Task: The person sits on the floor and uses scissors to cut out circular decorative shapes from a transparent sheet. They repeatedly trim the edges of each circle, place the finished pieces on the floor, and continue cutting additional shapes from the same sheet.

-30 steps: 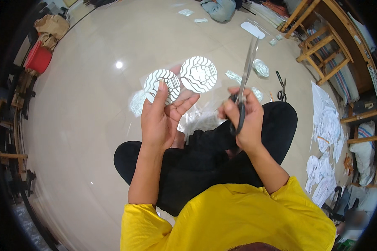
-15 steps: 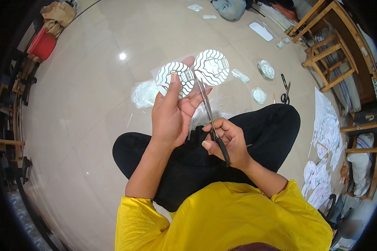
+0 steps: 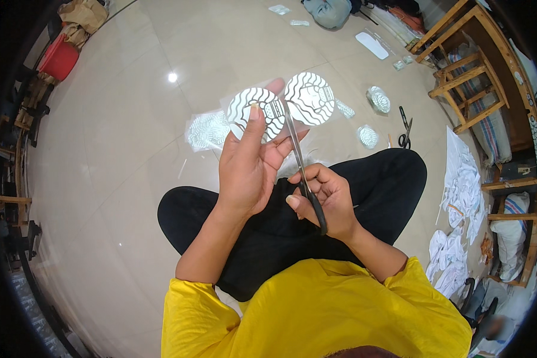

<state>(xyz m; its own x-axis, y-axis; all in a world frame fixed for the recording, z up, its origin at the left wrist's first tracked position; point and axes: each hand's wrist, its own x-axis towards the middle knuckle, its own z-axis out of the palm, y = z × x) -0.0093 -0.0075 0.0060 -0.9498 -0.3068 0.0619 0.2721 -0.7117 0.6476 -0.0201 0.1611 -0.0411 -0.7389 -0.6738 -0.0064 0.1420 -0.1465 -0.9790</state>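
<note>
Discs [image 3: 309, 98], 2 pcs, silver-and-white, held up over floor [image 3: 113, 167]. L hand [image 3: 246, 167] pinches one, thumb atop, fingers behind, apparently for flatness; R hand [image 3: 327, 201] grips scissors [image 3: 298, 149] by handles, blades in gap betw. discs, presumably so neither pattern is nicked.
</note>
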